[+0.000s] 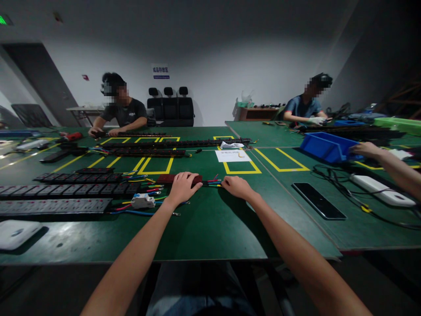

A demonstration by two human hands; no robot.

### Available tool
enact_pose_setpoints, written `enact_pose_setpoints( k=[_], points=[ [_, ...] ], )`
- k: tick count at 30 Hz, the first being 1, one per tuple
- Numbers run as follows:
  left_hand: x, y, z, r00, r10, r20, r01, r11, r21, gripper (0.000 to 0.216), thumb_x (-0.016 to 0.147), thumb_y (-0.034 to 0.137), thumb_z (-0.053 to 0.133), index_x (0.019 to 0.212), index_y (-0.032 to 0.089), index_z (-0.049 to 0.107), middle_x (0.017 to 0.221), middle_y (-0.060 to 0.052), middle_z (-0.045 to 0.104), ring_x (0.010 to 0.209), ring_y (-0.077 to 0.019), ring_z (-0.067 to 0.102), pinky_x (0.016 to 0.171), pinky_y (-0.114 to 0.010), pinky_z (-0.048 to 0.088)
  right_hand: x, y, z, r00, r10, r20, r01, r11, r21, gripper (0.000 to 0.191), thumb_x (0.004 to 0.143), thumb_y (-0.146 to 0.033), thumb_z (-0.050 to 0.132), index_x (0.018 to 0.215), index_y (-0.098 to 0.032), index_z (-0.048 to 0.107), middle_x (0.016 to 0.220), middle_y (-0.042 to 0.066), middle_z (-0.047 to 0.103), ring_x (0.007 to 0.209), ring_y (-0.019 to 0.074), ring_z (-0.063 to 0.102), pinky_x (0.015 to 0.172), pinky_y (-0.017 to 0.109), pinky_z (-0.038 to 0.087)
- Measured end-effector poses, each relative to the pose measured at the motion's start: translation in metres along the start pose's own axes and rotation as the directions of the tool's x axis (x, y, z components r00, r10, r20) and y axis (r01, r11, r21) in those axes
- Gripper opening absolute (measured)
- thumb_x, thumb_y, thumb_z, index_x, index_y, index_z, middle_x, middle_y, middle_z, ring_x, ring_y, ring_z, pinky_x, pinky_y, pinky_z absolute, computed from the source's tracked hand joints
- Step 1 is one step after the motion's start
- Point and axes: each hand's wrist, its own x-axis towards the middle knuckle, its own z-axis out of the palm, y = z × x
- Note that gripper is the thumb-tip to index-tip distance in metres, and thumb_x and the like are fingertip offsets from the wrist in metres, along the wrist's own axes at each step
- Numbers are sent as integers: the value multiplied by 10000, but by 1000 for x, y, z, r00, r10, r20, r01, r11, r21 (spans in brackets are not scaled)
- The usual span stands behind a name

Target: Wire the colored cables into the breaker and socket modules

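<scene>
Left hand [183, 186] curls over a dark red socket module [164, 178] at 12 o'clock. Right hand [237, 186] seems to pinch its coloured wires [212, 181] at the module's 3 o'clock. Probably mid-wiring, so it needs a steady hold.

From my remote seat, everything on the table [210, 232] reads off the socket block [164, 178] at centre. My left hand [182, 186] is clasped over its right end, and wires [212, 181] run from it rightward to my right hand [237, 186]; I cannot make out that hand's grip on them. Just left of the block and nearer me lies a breaker [143, 200], with rows of power strips [55, 205] further left. Behind the block stretch long strips [148, 152], and behind-right lies a paper sheet [233, 155]. Well right of the block lies a phone [318, 200], with a charger box [381, 189] beyond it. Far right and behind sits a bin [325, 147], a co-worker's hand [366, 149] at its right side.
</scene>
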Motion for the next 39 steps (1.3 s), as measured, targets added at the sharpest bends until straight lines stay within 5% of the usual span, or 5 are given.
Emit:
enact_pose_setpoints(
  k=[39],
  points=[
    [0,0,1,1000,-3,-3,3,1000,29,514,1019,570,514,1381,225,628,1331,-128,647,1259,-324,559,1079,-487,419,0,1,2,1000,-7,-12,7,1000,-14,348,1061,-372,407,1012,-206,709,1050,110,759,910,229,703,722,274,412]
  ],
)
